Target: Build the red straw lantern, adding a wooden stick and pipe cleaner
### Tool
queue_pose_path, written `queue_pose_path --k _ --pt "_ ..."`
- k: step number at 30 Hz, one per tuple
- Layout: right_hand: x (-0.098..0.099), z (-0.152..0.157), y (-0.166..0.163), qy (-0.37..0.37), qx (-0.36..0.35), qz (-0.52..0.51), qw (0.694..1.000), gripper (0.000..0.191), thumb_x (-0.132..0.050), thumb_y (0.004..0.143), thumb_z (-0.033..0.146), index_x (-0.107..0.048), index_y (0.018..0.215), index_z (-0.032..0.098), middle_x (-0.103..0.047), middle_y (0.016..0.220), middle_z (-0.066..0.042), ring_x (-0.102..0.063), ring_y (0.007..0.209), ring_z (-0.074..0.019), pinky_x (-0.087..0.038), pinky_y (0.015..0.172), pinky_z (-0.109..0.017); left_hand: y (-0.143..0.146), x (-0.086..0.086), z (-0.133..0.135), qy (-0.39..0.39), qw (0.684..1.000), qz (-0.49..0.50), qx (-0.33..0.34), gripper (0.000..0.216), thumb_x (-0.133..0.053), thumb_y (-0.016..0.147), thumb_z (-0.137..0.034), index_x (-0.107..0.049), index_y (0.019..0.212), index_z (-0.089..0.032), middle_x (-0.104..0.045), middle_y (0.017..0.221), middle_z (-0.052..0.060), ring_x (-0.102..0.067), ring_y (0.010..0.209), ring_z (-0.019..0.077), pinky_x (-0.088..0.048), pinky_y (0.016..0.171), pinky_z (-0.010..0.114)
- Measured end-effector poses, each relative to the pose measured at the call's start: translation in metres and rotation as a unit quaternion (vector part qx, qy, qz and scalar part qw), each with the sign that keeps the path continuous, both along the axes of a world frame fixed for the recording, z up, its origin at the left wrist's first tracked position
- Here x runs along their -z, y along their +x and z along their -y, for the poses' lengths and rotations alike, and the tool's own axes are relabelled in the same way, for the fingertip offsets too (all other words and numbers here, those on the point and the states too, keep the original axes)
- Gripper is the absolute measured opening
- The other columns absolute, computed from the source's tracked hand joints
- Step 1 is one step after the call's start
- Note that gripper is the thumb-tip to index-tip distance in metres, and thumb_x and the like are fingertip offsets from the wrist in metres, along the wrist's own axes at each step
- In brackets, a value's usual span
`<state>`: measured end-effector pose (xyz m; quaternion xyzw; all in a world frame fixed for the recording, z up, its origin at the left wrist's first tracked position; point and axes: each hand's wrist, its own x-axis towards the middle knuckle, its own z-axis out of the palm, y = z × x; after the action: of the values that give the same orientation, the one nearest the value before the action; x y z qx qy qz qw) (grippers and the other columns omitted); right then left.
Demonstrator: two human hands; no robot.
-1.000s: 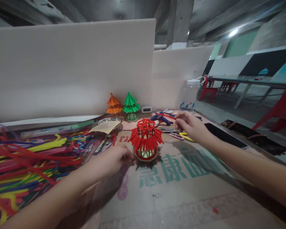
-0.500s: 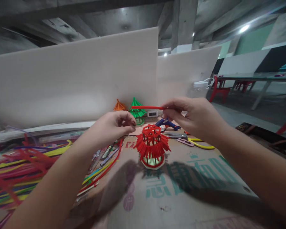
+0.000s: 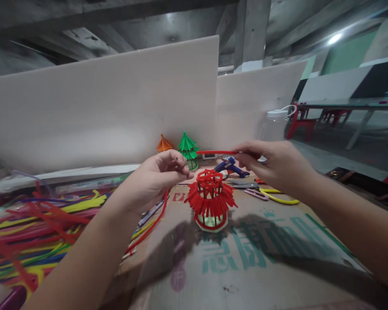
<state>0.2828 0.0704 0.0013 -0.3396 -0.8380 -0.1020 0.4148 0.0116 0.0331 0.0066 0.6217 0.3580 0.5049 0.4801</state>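
Note:
My right hand (image 3: 271, 161) pinches one end of a short red pipe cleaner (image 3: 215, 152), which points level to the left above the work. My left hand (image 3: 163, 174) is closed, thumb against curled fingers, just left of the red model; whatever is between its fingertips I cannot make out. Below and between both hands stands a small red pipe-cleaner tower (image 3: 210, 200), upright on a pale base, with a fringed skirt and an open ring on top. Neither hand touches it.
A glue gun (image 3: 231, 167), yellow-handled scissors (image 3: 280, 198) and a plastic bottle (image 3: 274, 122) are behind, to the right. Green (image 3: 187, 148) and orange (image 3: 163, 143) fringed models stand at the back. Loose pipe cleaners (image 3: 42, 232) lie left. Printed cardboard (image 3: 187, 267) covers the table.
My right hand has moved slightly right and down with the red pipe cleaner. My left hand has shifted right, nearer the tower's top. The whole view has shifted a little.

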Motion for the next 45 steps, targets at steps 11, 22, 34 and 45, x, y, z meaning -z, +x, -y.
queue_pose_path --k 11,22,34,45 --pt "0.007 0.007 -0.006 0.055 0.005 0.048 0.997 0.021 -0.054 0.099 0.027 -0.075 0.097 0.023 -0.076 0.072 -0.001 -0.062 0.055 -0.0138 -0.039 0.054 -0.026 0.001 0.012 -0.008 0.108 0.971 -0.191 -0.096 0.041 -0.067 0.089 -0.053 -0.074 0.107 -0.017 -0.074 0.083 0.004 -0.067 0.074 0.016 -0.054 0.068 0.027" --pt "0.018 0.013 -0.018 0.145 -0.018 0.111 0.983 0.024 -0.051 0.102 0.02 -0.075 0.104 0.02 -0.078 0.088 -0.006 -0.069 0.075 -0.018 -0.043 0.064 -0.03 0.02 0.013 0.006 0.219 0.925 -0.282 -0.128 0.016 -0.064 0.091 -0.032 -0.076 0.093 -0.021 -0.077 0.088 0.002 -0.069 0.081 0.0178 -0.056 0.078 0.029" --pt "0.016 0.013 -0.018 0.12 -0.033 0.091 0.988 0.025 -0.048 0.102 0.016 -0.073 0.104 0.016 -0.079 0.092 -0.007 -0.073 0.081 -0.0196 -0.052 0.07 -0.03 -0.006 0.017 -0.016 0.138 0.948 -0.274 -0.085 0.068 -0.071 0.087 -0.054 -0.054 0.142 -0.019 -0.071 0.118 0.011 -0.068 0.102 0.0239 -0.056 0.085 0.036" --pt "0.02 0.007 -0.019 0.091 -0.004 0.103 0.99 0.024 -0.047 0.102 0.022 -0.071 0.099 0.017 -0.08 0.09 -0.008 -0.072 0.073 -0.0191 -0.048 0.063 -0.029 0.009 0.049 -0.038 0.02 0.971 -0.227 0.076 0.094 -0.082 0.077 -0.036 -0.033 0.157 -0.024 -0.051 0.154 0.019 -0.057 0.135 0.032 -0.049 0.11 0.05"
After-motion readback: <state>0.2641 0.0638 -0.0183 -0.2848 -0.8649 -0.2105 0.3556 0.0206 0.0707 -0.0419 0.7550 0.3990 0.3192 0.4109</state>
